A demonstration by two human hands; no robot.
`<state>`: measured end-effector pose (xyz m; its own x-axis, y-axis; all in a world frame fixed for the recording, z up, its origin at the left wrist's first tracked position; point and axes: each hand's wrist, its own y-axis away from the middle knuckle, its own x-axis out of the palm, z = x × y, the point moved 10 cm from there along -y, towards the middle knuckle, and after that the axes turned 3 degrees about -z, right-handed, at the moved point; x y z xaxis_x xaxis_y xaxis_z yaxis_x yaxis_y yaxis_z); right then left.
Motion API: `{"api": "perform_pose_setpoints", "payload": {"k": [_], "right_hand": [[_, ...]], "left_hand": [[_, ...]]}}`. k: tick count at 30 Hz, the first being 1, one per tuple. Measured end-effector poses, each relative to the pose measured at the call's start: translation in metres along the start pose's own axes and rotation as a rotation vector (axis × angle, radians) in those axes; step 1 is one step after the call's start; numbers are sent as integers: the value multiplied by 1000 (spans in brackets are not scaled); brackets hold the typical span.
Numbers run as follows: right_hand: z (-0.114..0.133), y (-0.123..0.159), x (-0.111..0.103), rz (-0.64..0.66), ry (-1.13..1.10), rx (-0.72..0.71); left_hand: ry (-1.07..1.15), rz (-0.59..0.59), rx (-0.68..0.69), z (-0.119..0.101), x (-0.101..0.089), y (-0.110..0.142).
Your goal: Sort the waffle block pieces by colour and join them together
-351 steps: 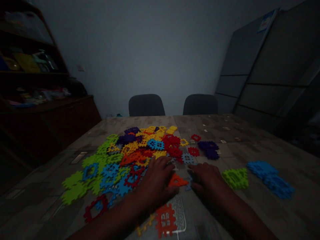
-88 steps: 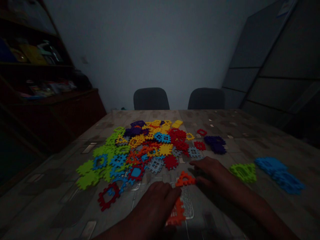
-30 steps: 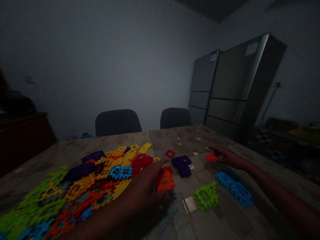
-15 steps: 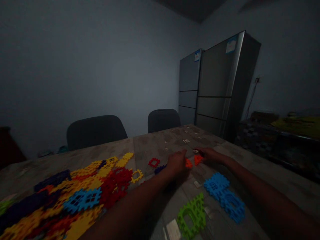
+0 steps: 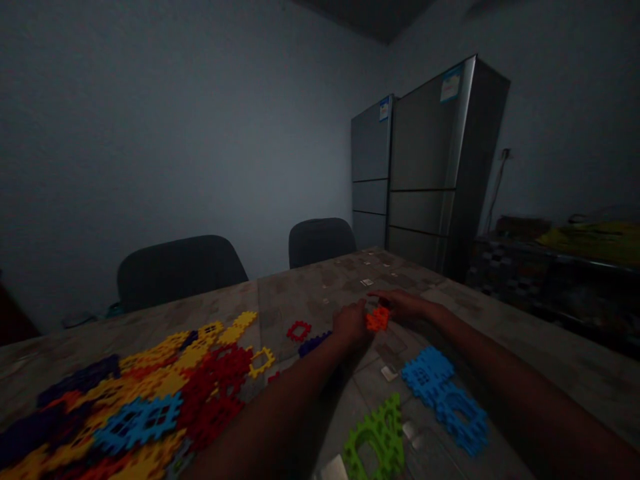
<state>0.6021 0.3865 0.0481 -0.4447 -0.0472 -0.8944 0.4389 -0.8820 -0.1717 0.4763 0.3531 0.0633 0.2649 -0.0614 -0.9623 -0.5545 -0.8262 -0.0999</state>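
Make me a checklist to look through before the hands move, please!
1. Both hands at the orange pieces: ok, left hand on one side, right hand on the other.
2. Orange pieces clicked together: cannot tell, too small and dark.
3. Orange pieces away from the big colourful pile: ok.
4. Blue pieces not under a hand: ok, they lie nearer the camera.
5. Purple piece all showing: not ok, the left forearm hides some.
6. Bright light: not ok, the room is dim.

a small label stands on the far fridge, a larger label on the near fridge; both blue and white, neither readable.
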Motion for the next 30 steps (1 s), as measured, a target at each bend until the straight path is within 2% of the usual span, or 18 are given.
{"api": "perform_pose_setpoints", "payload": {"k": [13, 18, 26, 30], "right_hand": [[-4, -5, 4, 43, 4, -12], [-2, -5, 4, 21, 19, -22], [-4, -10, 3, -21, 5, -11], [-2, -3, -2, -34, -18, 10]], "left_hand": [[55, -13, 3, 2, 1, 2], [59, -17, 2, 2, -2, 3], [121, -41, -14, 4, 4, -1], [208, -62, -24, 12, -7, -1]]}}
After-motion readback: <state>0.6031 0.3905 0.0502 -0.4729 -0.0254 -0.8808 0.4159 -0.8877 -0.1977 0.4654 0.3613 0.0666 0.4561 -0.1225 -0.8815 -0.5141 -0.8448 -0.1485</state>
